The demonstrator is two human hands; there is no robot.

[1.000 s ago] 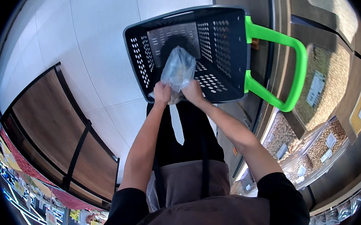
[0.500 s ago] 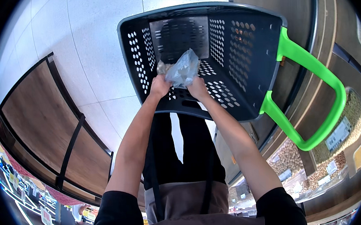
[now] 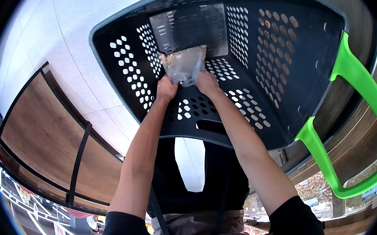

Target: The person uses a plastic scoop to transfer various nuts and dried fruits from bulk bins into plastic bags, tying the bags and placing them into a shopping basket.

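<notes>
A clear plastic bag (image 3: 184, 69) of small tan pieces, like nuts or beans, lies deep inside a dark grey shopping basket (image 3: 298, 57). The pieces gather at its far end, while the near end is loose, crumpled plastic. My left hand (image 3: 167, 88) is closed at the bag's near left corner. At the near right corner, my right hand (image 3: 207, 82) is closed on the plastic too. Both sets of fingertips are partly hidden. The basket has perforated walls and a bright green handle (image 3: 326, 156) hanging out on the right.
To the left stands a wood-panelled display unit (image 3: 41, 132) with black edging. Bins of loose nuts or beans (image 3: 311, 187) line the lower right, beside wooden shelving. Pale floor tiles (image 3: 83, 46) show at upper left. The basket's near rim (image 3: 190, 137) crosses in front of my legs.
The basket looks larger and closer in view. The bag has spread from a bunched, upright shape into a wider, flatter one, with its contents now at the far end between my hands.
</notes>
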